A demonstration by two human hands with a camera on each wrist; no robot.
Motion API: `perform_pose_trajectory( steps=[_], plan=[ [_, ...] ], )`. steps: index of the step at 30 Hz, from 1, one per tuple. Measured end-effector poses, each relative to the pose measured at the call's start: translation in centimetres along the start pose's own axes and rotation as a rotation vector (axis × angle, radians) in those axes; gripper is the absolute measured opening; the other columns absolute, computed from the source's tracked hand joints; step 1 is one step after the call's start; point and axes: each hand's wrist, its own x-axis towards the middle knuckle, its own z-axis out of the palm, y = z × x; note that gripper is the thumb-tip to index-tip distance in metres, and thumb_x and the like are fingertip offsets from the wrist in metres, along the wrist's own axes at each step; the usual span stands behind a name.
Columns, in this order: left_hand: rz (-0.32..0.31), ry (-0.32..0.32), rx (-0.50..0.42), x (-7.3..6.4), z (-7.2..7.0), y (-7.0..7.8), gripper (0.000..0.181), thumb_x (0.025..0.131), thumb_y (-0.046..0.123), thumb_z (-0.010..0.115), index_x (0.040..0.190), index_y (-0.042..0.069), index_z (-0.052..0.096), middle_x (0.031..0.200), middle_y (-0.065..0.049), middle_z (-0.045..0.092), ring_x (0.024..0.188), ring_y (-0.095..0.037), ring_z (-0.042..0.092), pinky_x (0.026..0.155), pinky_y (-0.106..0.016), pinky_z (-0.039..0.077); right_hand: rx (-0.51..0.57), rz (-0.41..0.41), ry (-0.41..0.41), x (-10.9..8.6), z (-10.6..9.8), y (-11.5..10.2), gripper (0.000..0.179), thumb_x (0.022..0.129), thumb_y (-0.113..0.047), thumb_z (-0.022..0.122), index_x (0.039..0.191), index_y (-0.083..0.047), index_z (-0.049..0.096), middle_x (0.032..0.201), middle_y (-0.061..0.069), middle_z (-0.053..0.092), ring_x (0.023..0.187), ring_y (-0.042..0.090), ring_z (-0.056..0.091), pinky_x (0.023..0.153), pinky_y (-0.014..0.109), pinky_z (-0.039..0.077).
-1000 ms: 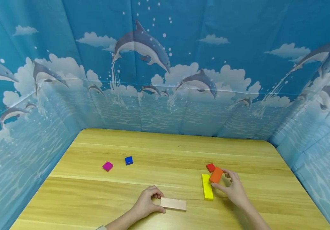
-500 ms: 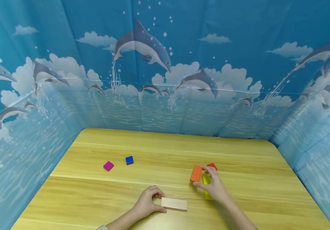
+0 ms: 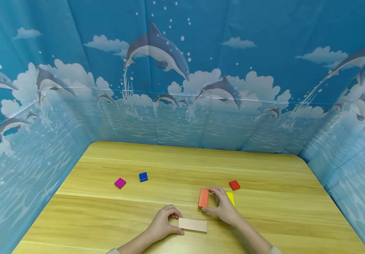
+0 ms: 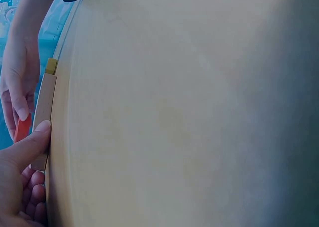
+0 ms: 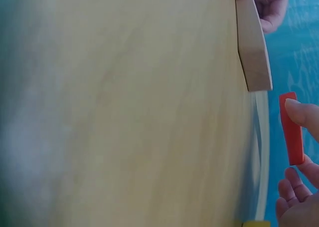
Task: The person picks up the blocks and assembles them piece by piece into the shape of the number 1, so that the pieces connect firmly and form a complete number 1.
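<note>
In the head view, a plain wooden block (image 3: 192, 225) lies flat on the table, its left end held by my left hand (image 3: 161, 224). The left wrist view shows the thumb (image 4: 36, 141) along one side of that block. My right hand (image 3: 226, 209) pinches an orange block (image 3: 203, 197) between thumb and fingers, behind and slightly right of the wooden one. The right wrist view has the orange block (image 5: 292, 128) above the tabletop, apart from the wooden block (image 5: 253, 45). A long yellow block (image 3: 231, 198) is partly hidden behind the right hand.
A small red block (image 3: 234, 185) lies beyond the yellow one. Further left sit a blue block (image 3: 143, 177) and a magenta block (image 3: 120, 183). The wood-grain table (image 3: 176, 165) ends at a blue dolphin-print curtain (image 3: 169, 123) at the back and sides.
Holding the orange block, my right hand has moved left from above the yellow and red blocks toward the wooden block, and the orange block has turned more upright in view. My left hand stays put.
</note>
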Motion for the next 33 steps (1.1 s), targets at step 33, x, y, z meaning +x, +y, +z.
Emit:
perform_pose_trajectory(
  steps=[33],
  plan=[
    [0.003, 0.004, 0.012, -0.1, 0.1, 0.1, 0.036, 0.058, 0.026, 0.084, 0.084, 0.014, 0.064, 0.079, 0.008, 0.054, 0.075, -0.004, 0.046, 0.069, -0.019, 0.043, -0.121, -0.073, -0.098, 0.0, 2.1, 0.2, 0.062, 0.064, -0.027, 0.083, 0.117, -0.008, 0.057, 0.111, 0.003, 0.05, 0.108, 0.027, 0.044, 0.092, 0.051, 0.035]
  ],
)
